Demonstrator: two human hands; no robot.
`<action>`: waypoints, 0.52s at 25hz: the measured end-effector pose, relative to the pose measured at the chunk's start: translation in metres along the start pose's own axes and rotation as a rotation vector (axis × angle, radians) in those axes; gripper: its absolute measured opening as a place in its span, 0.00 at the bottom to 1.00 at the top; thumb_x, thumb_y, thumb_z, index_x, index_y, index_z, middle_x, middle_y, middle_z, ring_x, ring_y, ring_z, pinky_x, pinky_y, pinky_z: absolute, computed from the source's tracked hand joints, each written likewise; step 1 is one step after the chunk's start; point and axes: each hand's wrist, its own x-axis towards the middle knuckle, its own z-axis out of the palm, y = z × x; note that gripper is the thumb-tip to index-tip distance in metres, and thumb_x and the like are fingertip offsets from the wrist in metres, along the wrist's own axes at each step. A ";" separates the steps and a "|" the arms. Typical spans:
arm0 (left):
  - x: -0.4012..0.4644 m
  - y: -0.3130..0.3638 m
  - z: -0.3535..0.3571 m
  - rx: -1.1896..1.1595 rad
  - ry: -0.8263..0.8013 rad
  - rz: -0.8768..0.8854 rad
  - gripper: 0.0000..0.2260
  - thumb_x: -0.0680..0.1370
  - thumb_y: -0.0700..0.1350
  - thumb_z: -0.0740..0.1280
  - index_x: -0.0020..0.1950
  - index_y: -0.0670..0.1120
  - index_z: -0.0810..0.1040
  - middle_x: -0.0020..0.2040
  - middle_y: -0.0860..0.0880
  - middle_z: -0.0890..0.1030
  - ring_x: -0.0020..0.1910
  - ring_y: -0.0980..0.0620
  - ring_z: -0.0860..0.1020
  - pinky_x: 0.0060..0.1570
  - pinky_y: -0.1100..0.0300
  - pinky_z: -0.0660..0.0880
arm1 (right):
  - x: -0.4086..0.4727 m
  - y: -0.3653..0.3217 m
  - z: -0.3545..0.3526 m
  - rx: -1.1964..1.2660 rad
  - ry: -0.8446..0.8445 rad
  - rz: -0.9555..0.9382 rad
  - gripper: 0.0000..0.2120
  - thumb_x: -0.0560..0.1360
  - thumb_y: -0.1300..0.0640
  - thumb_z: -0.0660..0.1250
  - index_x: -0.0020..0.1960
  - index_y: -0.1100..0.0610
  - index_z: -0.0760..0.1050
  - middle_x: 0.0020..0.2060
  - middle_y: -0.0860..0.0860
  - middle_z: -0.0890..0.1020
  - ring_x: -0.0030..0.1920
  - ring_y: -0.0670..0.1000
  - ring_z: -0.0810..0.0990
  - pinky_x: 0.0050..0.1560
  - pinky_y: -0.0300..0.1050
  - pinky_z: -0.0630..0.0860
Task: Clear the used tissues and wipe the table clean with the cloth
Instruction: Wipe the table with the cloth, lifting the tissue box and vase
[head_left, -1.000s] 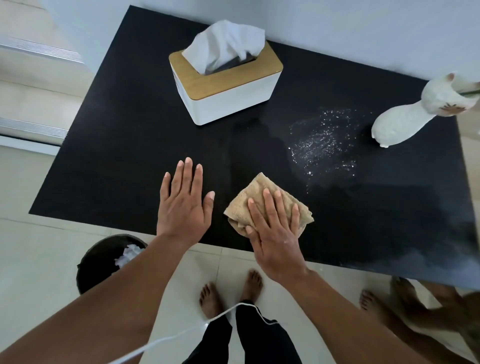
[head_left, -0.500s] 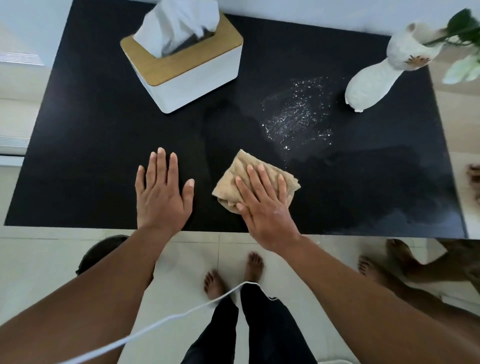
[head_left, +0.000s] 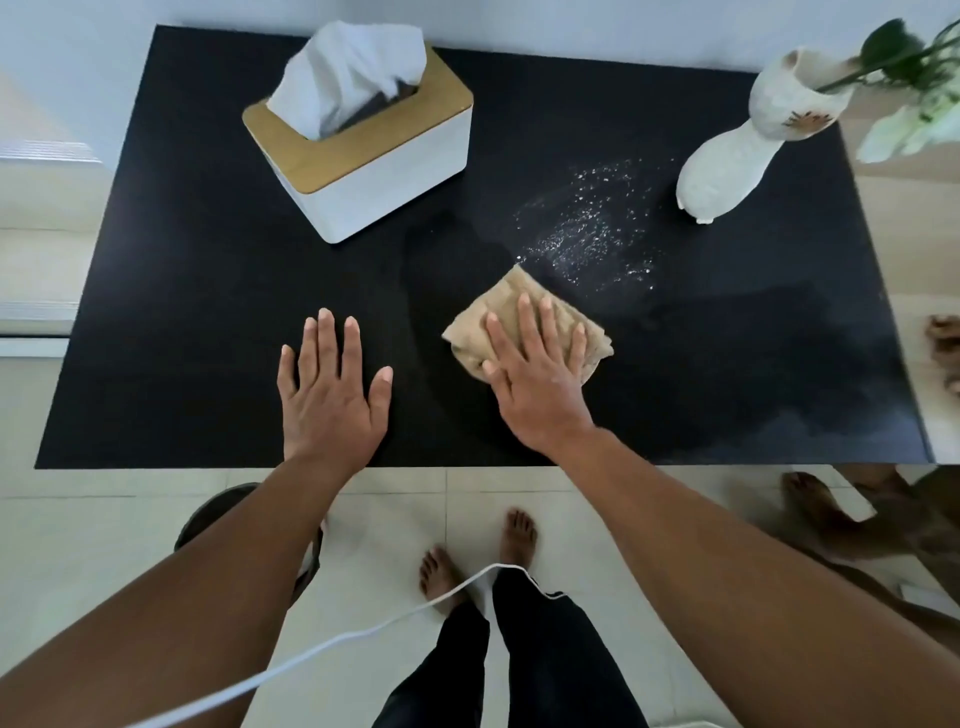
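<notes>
A folded tan cloth lies on the black table, and my right hand presses flat on it with fingers spread. Just beyond the cloth's far corner is a patch of white specks on the tabletop. My left hand rests flat and empty on the table to the cloth's left, near the front edge. No loose used tissues are visible on the table.
A white tissue box with a wooden lid stands at the back left. A white vase with green stems stands at the back right. A dark bin sits on the floor under my left forearm. Another person's feet are at the right.
My right hand has pushed the cloth away from the front edge, toward the white specks. My left hand stays flat on the table. The view has shifted, hiding more of the bin.
</notes>
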 end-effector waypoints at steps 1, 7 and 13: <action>0.000 0.002 -0.002 -0.001 -0.018 -0.002 0.33 0.85 0.62 0.44 0.85 0.44 0.53 0.85 0.39 0.51 0.85 0.41 0.49 0.81 0.38 0.48 | -0.023 0.006 0.001 -0.028 -0.003 -0.085 0.28 0.85 0.44 0.47 0.84 0.46 0.51 0.84 0.56 0.46 0.84 0.60 0.40 0.79 0.72 0.44; 0.024 0.025 -0.011 -0.031 -0.157 -0.009 0.33 0.84 0.62 0.47 0.86 0.48 0.46 0.86 0.40 0.43 0.84 0.41 0.39 0.81 0.37 0.40 | -0.075 0.036 0.005 -0.035 -0.058 -0.165 0.28 0.85 0.44 0.50 0.84 0.46 0.51 0.85 0.53 0.47 0.84 0.58 0.42 0.79 0.71 0.49; 0.074 0.043 -0.011 -0.048 -0.159 0.079 0.32 0.85 0.60 0.46 0.85 0.45 0.46 0.86 0.41 0.44 0.85 0.42 0.40 0.82 0.42 0.43 | 0.007 0.023 -0.007 -0.041 -0.062 -0.153 0.29 0.84 0.43 0.47 0.84 0.45 0.50 0.84 0.56 0.46 0.84 0.60 0.42 0.79 0.72 0.45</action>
